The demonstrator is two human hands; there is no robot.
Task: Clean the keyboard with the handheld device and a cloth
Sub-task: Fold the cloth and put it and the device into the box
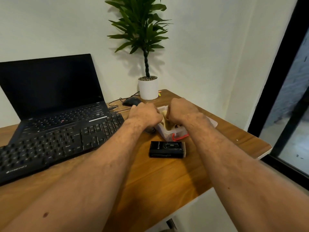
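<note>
Both hands are down at the clear plastic box [168,131] that sits toward the right edge of the table [150,178], close together over its open top. The left hand [145,115] and the right hand [181,111] have their fingers curled downward into it, on a pale yellowish cloth [164,114] (that is my reading; the fingertips are hidden, so whether they actually pinch it I cannot tell). The box seems to be where the cleaning kit is kept, and the cloth looks like what is wanted from it; small bits lie in its near end, too blurred to name, and a red clip [179,137] marks its near rim.

The handheld device [167,149], black and flat, lies on the table just in front of the box, within easy reach for later. The keyboard [55,144] waits along the left side, its far edge against the open laptop [50,97], untouched by either hand.
</note>
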